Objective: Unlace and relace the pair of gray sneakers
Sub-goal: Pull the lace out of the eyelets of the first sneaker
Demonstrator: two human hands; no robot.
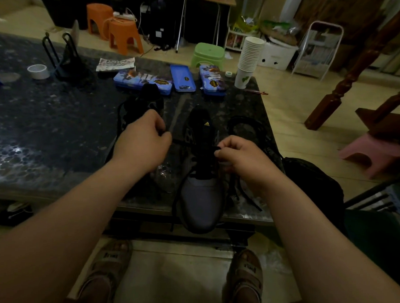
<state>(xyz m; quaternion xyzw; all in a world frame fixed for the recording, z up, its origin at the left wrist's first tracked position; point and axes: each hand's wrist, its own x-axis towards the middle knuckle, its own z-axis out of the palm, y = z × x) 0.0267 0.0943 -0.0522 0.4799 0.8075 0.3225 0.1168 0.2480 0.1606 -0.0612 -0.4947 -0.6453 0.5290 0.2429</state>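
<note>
Head view: gray sneaker lies toe toward the person, both hands' fingers pinching its black lace.

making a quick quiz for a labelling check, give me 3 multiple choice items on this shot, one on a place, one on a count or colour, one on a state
1. Where is the stack of paper cups?
A. at the table's far right corner
B. on the green stool
C. beside the tape roll

2. How many orange stools stand on the floor beyond the table?
A. one
B. two
C. four

3. What are the hands doing at the gray sneaker?
A. resting flat on the table
B. each pinching a black lace end
C. lifting the sneaker by its sole

Answers:
1 A, the cups stand on the dark table past the blue tins.
2 B, two orange stools sit side by side.
3 B, the left hand and the right hand are closed on the lace, one on each side of the sneaker.
</note>
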